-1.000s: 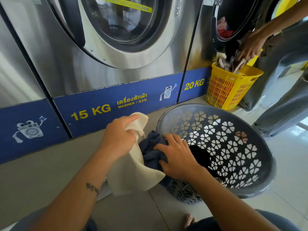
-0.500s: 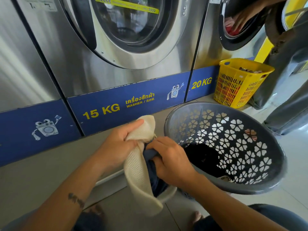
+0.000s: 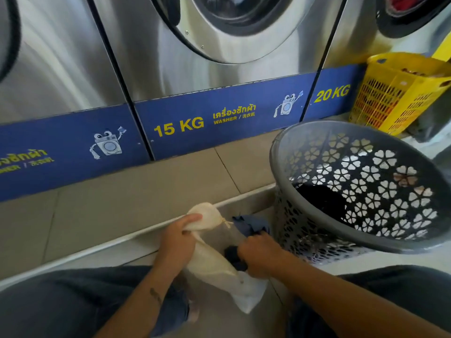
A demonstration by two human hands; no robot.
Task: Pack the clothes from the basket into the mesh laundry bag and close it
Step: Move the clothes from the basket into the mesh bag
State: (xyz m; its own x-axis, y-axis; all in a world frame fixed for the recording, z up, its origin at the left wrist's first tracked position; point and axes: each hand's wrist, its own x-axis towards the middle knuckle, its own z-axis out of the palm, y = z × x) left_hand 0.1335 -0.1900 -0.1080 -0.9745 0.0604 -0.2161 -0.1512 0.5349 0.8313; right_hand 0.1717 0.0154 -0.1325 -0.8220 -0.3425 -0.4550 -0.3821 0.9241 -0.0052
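Mesh laundry bag (image 3: pixel 214 262): cream, hanging low between the person's knees, its mouth held up at the left and its tail end slumped on the floor tiles.
Left hand (image 3: pixel 177 240): grip clamped on the bunched upper edge of the bag, a short drawstring end sticking out just beside the thumb.
Right hand (image 3: pixel 258 256): grip closed on a dark blue garment (image 3: pixel 249 225), pressed against the bag's open side; a fold of the cloth stands up above the knuckles and a darker bunch shows below them.
Grey basket (image 3: pixel 366 242): round, flower-shaped cut-outs in the wall, tipped so its mouth faces the camera; its near rim lies just right of the right hand.
Dark clothes (image 3: pixel 322 198): a black heap low inside the basket, against its left wall.
Step edge (image 3: pixel 122 237): a pale raised kerb runs across the floor behind both hands; the basket's left wall touches or nearly touches it, cannot tell which.
Open room: bare tan tiles left of the basket, between the kerb and the washers (image 3: pixel 219 57).
Yellow basket (image 3: pixel 400 93): at the far right against the 20 KG panel, well apart from the hands.
Legs: dark trousers fill both lower corners, hemming in the bag on either side.
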